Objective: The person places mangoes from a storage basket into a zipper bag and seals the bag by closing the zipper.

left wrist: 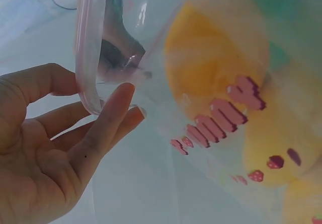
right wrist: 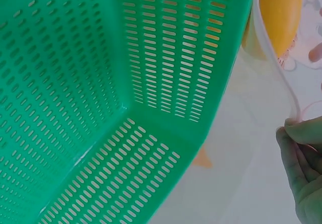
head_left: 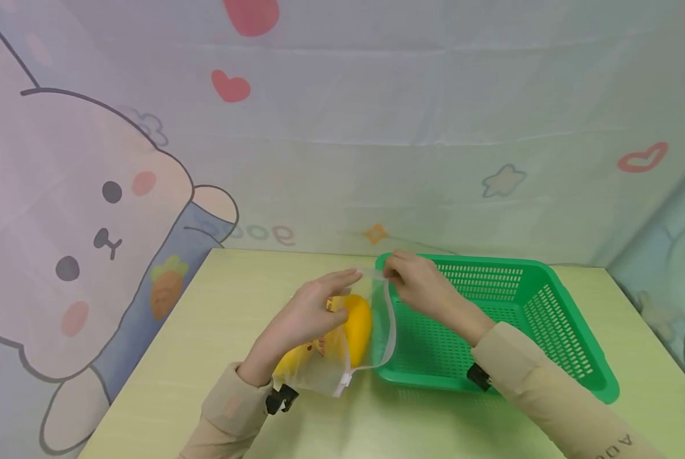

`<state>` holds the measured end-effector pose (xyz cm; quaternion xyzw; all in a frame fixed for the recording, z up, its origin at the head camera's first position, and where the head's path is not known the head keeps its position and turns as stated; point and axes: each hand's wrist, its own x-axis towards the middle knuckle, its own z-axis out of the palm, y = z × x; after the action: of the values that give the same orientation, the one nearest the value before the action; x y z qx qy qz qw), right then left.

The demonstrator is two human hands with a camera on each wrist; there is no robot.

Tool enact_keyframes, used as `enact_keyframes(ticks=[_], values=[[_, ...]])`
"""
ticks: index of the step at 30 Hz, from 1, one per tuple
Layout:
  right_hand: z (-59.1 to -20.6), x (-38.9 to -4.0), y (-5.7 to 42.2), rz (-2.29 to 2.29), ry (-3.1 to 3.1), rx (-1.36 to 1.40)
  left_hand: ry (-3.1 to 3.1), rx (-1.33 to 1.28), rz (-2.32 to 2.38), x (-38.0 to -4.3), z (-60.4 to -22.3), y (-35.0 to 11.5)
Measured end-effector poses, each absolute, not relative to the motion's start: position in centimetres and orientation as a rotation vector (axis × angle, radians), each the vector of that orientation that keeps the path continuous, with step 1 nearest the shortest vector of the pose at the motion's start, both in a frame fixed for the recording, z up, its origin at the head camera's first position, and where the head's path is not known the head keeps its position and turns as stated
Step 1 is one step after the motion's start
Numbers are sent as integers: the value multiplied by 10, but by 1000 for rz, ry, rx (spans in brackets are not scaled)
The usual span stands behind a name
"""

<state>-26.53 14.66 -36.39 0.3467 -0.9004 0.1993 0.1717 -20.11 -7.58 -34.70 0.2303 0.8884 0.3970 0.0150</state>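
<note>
A clear slider zip bag (head_left: 385,319) with pink lettering and strawberry prints stands with its mouth spread, facing the green basket. Inside it sits a smooth, rounded yellow thing (head_left: 358,328); its kind is unclear through the plastic. My right hand (head_left: 419,284) pinches the far end of the bag's rim between thumb and fingers, as the right wrist view also shows. At the bag's near left side, my left hand (head_left: 310,312) has its fingers extended and its thumb apart from them, touching the rim. The white slider (head_left: 345,380) is at the rim's near corner.
A green perforated plastic basket (head_left: 520,380) stands right beside the bag, under my right forearm. The pale yellow table (head_left: 176,382) ends at the back against a printed cloth (head_left: 348,127) with hearts and a cartoon animal.
</note>
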Motion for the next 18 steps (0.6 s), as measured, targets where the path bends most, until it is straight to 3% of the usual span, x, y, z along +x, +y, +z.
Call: enact_keyframes(ticks=[10, 18], values=[[-367, -270, 149, 619, -2551, 947, 2708, 772, 1513, -196, -370, -86], [-367, -272, 149, 648, -2593, 912, 2700, 972, 1706, -187, -391, -93]])
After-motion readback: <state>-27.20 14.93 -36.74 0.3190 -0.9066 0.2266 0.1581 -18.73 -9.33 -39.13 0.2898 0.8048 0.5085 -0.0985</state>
